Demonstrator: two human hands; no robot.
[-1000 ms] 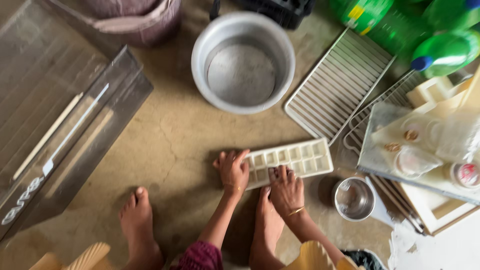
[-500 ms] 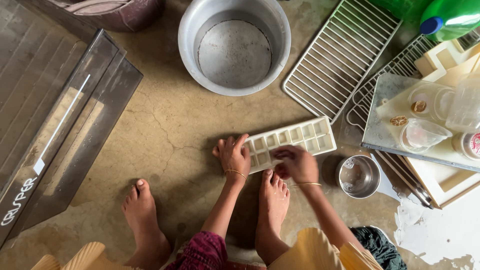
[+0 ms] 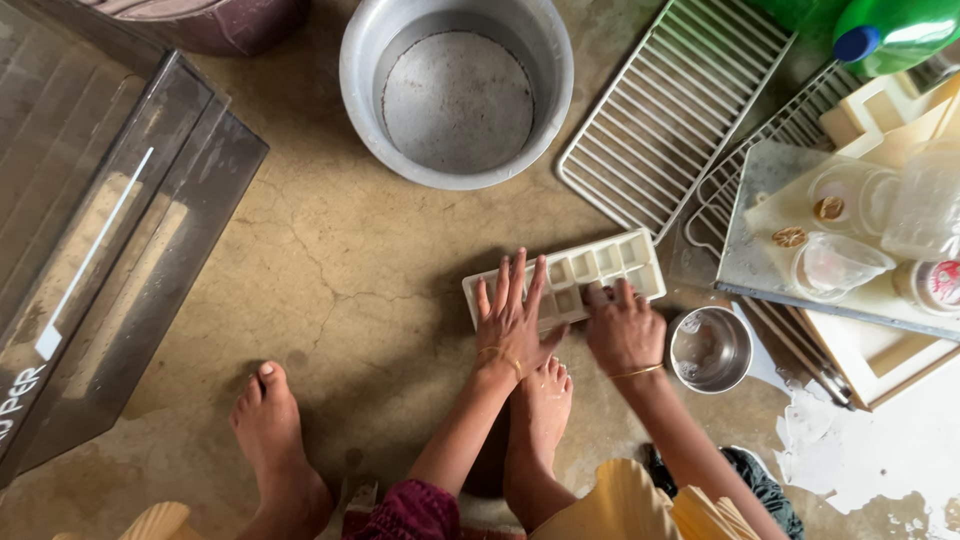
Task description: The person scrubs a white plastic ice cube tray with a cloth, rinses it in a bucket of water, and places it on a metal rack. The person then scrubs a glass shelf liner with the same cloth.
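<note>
Head view: floor scene, seen from above.
Drawer: large clear bin at left, well apart from the hands.
Pot: metal, beyond the tray; bare floor lies between.
Rack: wire, just beside the tray's far end.
Ice tray: white, flat on floor; probably light, stiff plastic, likely slippery. Grip the long edges.
Left hand: fingers spread flat, pressing the near end.
Right hand: fingers curled on the tray edge.
Cup: small, steel, just beside the right hand.
</note>
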